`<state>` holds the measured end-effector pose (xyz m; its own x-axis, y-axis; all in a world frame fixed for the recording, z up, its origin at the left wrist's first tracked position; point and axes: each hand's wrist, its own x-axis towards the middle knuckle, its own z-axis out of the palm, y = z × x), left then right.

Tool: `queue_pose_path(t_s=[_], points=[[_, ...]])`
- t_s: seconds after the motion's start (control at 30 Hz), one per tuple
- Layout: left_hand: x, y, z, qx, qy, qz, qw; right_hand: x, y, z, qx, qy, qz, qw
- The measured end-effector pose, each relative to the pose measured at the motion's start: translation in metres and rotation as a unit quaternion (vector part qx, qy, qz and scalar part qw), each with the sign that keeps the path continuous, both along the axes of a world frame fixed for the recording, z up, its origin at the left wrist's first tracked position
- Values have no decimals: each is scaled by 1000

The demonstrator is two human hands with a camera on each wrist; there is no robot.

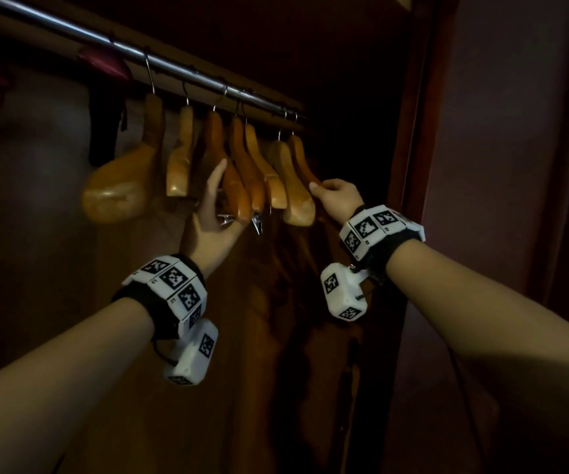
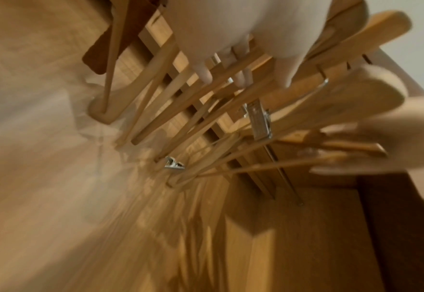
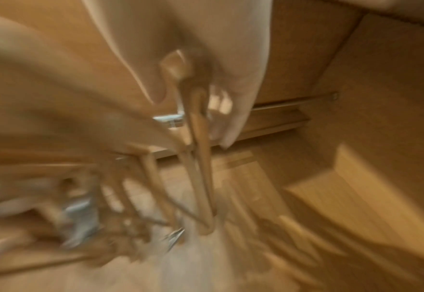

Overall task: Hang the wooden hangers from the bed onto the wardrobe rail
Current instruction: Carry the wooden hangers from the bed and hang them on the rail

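Observation:
Several wooden hangers (image 1: 242, 165) hang by metal hooks on the steel wardrobe rail (image 1: 173, 66), bunched near its right end. My left hand (image 1: 213, 203) reaches up with straight fingers and lies against the side of a darker hanger (image 1: 238, 189) in the middle of the row. My right hand (image 1: 336, 196) pinches the lower tip of the rightmost hanger (image 1: 302, 159). The left wrist view shows my fingers (image 2: 203, 73) among the hangers' bars (image 2: 355, 94). The right wrist view is blurred; there the hanger (image 3: 198, 158) runs out of my curled fingers (image 3: 235, 98).
Metal clips (image 1: 257, 224) dangle below the middle hangers. Dark garments (image 1: 105, 131) and a magenta hanger (image 1: 105, 63) hang further left on the rail. The wardrobe's side panel (image 1: 420, 131) stands close on the right, and a plain wall (image 1: 515, 165) lies beyond it.

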<state>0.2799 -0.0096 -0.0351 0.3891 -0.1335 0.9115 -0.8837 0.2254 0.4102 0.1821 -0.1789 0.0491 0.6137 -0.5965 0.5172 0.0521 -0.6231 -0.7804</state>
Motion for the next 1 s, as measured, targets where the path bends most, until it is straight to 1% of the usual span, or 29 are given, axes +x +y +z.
queue_pose_path(t_s=[0.07, 0.13, 0.2, 0.23, 0.3, 0.4, 0.47, 0.57, 0.67, 0.77, 0.9, 1.0], points=[[-8, -4, -6, 15, 47, -23, 999, -12, 7, -6, -24, 11, -16, 1000], [-18, -7, -12, 19, 79, -10, 997, -26, 14, -15, -40, 23, -39, 998], [-30, -9, -19, -6, 119, 10, 993, -41, 20, -24, -54, 27, -59, 996], [-37, -10, -24, -25, 144, 5, 989, -49, 23, -29, -55, 24, -62, 996], [-48, -16, -35, -53, 177, -13, 983, -63, 28, -39, -49, 15, -53, 997], [-72, -28, -52, -64, 224, -36, 972, -85, 33, -57, -34, 6, -27, 999], [-94, -42, -59, -56, 261, -67, 961, -106, 31, -69, -24, -2, -10, 1000], [-135, -71, -57, -32, 276, -101, 955, -151, 20, -80, -2, -23, 12, 1000], [-191, -108, -50, -27, 264, -146, 953, -211, -3, -84, 7, -37, -15, 999], [-271, -151, -48, -16, 257, -201, 945, -292, -39, -91, 19, -50, -69, 996], [-398, -221, -64, 11, 288, -295, 911, -426, -96, -114, 44, -38, -147, 987], [-501, -275, -82, 47, 312, -350, 882, -537, -138, -137, 82, -32, -220, 972]])
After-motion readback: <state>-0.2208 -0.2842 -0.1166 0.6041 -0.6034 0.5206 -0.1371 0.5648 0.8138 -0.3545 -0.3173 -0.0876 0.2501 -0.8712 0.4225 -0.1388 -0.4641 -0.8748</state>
